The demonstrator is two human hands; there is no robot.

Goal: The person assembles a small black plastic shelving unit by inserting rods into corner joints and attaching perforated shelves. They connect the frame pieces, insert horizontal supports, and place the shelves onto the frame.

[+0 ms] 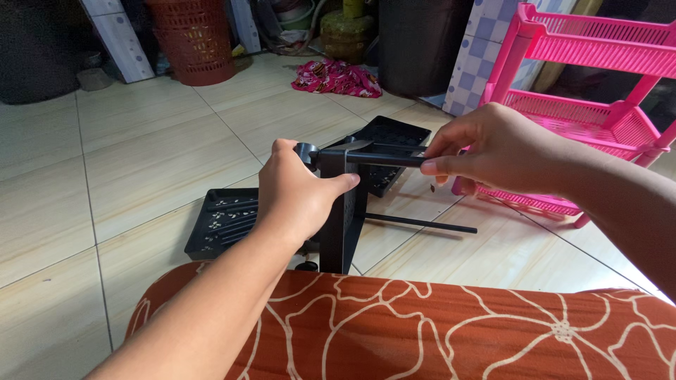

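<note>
My left hand (296, 197) grips the upper corner of a black plastic shelf tray (343, 225) that stands on edge in front of my lap. My right hand (486, 148) pinches a thin black rod (384, 160) held level, its left end at the round socket (305, 150) on the tray's corner. A second black tray (222, 222) lies flat on the tiled floor to the left. A third black tray (391, 137) lies flat behind the hands. Another black rod (422, 224) rests on the floor to the right of the upright tray.
A pink plastic tiered rack (598, 84) stands at the right. A red-brown basket (193, 42) and a pink cloth (338, 77) lie at the back. An orange patterned fabric (422, 331) covers my lap at the bottom of the view.
</note>
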